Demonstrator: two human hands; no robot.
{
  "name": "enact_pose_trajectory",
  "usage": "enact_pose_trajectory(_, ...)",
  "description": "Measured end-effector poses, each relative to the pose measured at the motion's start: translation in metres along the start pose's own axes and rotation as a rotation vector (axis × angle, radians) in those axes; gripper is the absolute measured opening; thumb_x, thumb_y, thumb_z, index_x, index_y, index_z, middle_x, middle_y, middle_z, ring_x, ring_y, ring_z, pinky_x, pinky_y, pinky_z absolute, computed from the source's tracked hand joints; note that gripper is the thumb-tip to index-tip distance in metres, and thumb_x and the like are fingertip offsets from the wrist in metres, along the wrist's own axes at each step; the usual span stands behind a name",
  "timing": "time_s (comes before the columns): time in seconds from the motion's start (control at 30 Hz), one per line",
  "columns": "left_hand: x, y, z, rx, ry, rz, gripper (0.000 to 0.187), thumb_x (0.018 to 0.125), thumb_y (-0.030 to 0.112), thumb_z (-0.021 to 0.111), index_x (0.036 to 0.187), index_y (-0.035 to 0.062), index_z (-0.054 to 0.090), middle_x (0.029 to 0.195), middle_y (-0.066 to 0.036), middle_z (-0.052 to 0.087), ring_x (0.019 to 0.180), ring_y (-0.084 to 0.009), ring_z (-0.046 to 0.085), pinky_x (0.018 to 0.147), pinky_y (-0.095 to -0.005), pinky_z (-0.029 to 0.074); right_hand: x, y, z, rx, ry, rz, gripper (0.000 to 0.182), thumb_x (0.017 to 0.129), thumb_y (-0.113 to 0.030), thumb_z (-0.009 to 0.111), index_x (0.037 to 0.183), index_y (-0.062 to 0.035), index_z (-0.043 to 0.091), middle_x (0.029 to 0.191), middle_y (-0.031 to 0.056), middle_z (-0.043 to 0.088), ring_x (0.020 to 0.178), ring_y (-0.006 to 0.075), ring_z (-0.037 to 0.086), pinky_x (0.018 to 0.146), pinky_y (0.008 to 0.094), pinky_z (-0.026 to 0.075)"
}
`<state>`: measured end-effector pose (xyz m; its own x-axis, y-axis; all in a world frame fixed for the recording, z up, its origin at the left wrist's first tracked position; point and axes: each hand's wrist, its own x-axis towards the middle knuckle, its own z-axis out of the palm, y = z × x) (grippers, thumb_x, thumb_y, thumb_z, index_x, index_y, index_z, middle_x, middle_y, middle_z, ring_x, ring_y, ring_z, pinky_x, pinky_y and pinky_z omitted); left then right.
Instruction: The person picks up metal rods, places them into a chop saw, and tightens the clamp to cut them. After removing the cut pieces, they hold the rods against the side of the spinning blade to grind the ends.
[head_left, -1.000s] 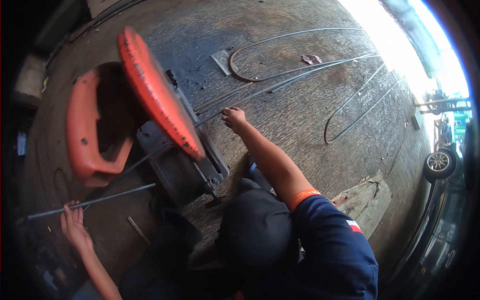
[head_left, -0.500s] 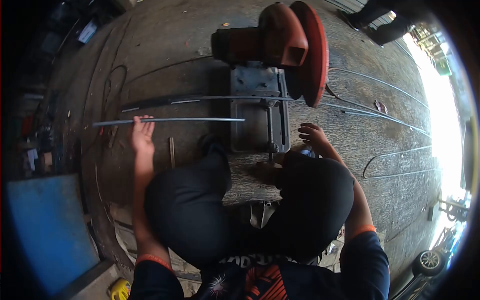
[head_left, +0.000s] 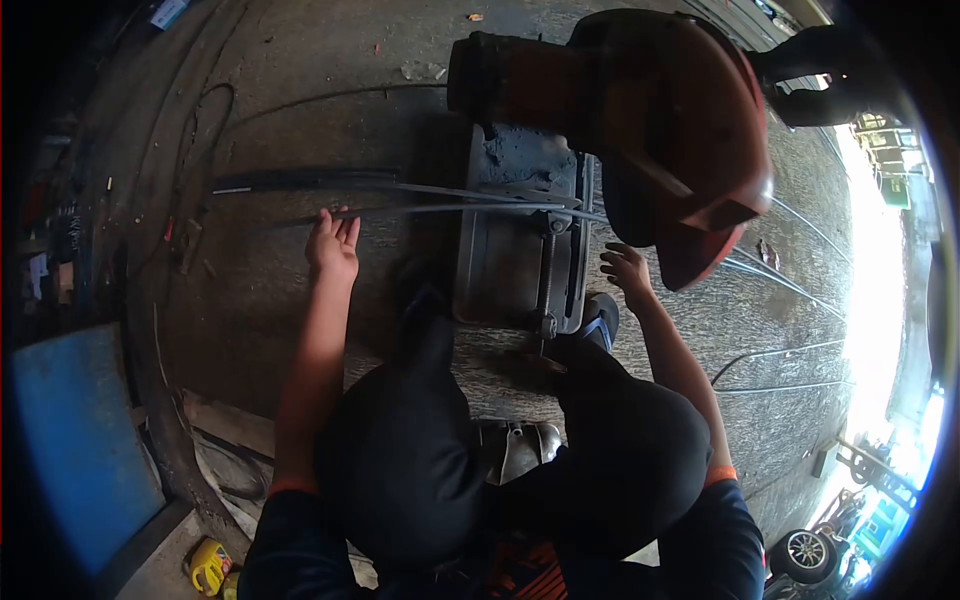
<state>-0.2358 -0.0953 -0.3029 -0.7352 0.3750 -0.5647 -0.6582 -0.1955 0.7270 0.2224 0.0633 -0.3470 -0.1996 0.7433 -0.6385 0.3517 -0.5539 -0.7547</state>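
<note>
My left hand (head_left: 335, 248) pinches a thin grey metal rod (head_left: 418, 209) with its fingertips, left of a chop saw. The rod runs rightward over the grey saw base (head_left: 490, 290), its right end reaching the clamp area beside another long rod. Above the base, the red-brown saw head (head_left: 660, 130) with its guard is raised and hides part of the base's right side. My right hand (head_left: 626, 270) hovers just right of the base with nothing in it, fingers slightly bent and apart. A clamp screw (head_left: 546, 275) lies along the base between my hands.
More long rods (head_left: 790, 285) stretch off to the right, with a bent rod (head_left: 770, 352) nearer me. A blue panel (head_left: 80, 430) and a yellow bottle (head_left: 209, 566) stand at lower left. Another person's dark-clothed leg (head_left: 830, 75) is behind the saw. My sandalled foot (head_left: 600, 322) is beside the base.
My left hand has moved right and slightly up with the rod, whose right end is now at the clamp. The view has shifted, and the saw head looks larger. My right hand stays beside the base.
</note>
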Motion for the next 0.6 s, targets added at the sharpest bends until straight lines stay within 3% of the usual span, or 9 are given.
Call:
enact_pose_trajectory(0.13,0.024,-0.020,0.019,0.027,0.007,-0.029,0.030,0.097,0.026,0.051,0.118,0.0053,0.047,0.107,-0.012,0.059,0.106,-0.0244,0.057,0.092,-0.0385,0.050,0.022,0.011,-0.005,0.000,0.002,0.044,0.039,0.086,-0.019,0.061,0.122,-0.0059,0.054,0.105,0.0073,0.064,0.086,0.0167,0.061,0.073,0.0302,0.045)
enact_pose_trajectory(0.3,0.054,-0.060,0.017,0.101,-0.023,-0.065,0.025,0.095,0.027,0.055,0.109,0.0057,0.052,0.094,-0.010,0.062,0.086,-0.0218,0.064,0.079,-0.0355,0.056,0.067,0.063,-0.039,0.383,-0.129,-0.032,0.038,0.091,-0.026,0.058,0.124,-0.0085,0.049,0.121,0.0085,0.059,0.105,0.0238,0.058,0.086,0.0369,0.043)
enact_pose_trajectory(0.33,0.061,-0.069,0.014,0.110,-0.010,-0.081,0.024,0.095,0.026,0.056,0.106,0.0051,0.053,0.091,-0.009,0.063,0.082,-0.0211,0.065,0.075,-0.0345,0.057,0.084,0.077,-0.053,0.467,-0.192,-0.042,0.040,0.095,-0.027,0.051,0.130,-0.0091,0.044,0.133,0.0106,0.051,0.116,0.0276,0.052,0.091,0.0387,0.041)
enact_pose_trajectory(0.37,0.064,-0.078,0.013,0.113,0.022,-0.105,0.024,0.094,0.026,0.057,0.103,0.0043,0.053,0.089,-0.009,0.063,0.080,-0.0201,0.065,0.072,-0.0334,0.058,0.100,0.092,-0.068,0.538,-0.239,-0.043,0.040,0.095,-0.027,0.048,0.132,-0.0099,0.043,0.134,0.0111,0.048,0.119,0.0281,0.050,0.094,0.0397,0.039)
enact_pose_trajectory(0.4,0.065,-0.084,0.015,0.118,0.050,-0.134,0.023,0.094,0.025,0.057,0.101,0.0036,0.054,0.088,-0.009,0.063,0.077,-0.0192,0.065,0.070,-0.0323,0.059,0.118,0.106,-0.086,0.438,-0.250,-0.146,0.041,0.095,-0.027,0.045,0.133,-0.0107,0.042,0.136,0.0116,0.046,0.122,0.0286,0.047,0.097,0.0408,0.037)
enact_pose_trajectory(0.47,0.056,-0.088,0.021,0.138,0.056,-0.148,0.023,0.093,0.024,0.058,0.099,0.0026,0.054,0.087,-0.009,0.063,0.073,-0.0176,0.063,0.068,-0.0309,0.060,0.161,0.140,-0.127,-0.061,-0.138,-0.490,0.042,0.096,-0.026,0.039,0.136,-0.0122,0.040,0.140,0.0127,0.041,0.128,0.0296,0.041,0.103,0.0428,0.033)
enact_pose_trajectory(0.53,0.059,-0.097,0.018,0.136,0.058,-0.157,0.022,0.093,0.024,0.059,0.098,0.0030,0.054,0.087,-0.008,0.063,0.072,-0.0174,0.063,0.068,-0.0311,0.059,0.174,0.139,-0.125,-0.066,-0.065,-0.515,0.040,0.096,-0.025,0.039,0.134,-0.0119,0.043,0.137,0.0128,0.045,0.126,0.0290,0.043,0.102,0.0420,0.035)
enact_pose_trajectory(0.6,0.062,-0.099,0.015,0.139,0.046,-0.177,0.021,0.093,0.023,0.059,0.097,0.0033,0.055,0.087,-0.008,0.063,0.071,-0.0172,0.062,0.069,-0.0312,0.059,0.176,0.123,-0.119,0.261,-0.350,-0.413,0.037,0.095,-0.027,0.042,0.128,-0.0113,0.048,0.130,0.0114,0.049,0.121,0.0268,0.046,0.101,0.0393,0.036)
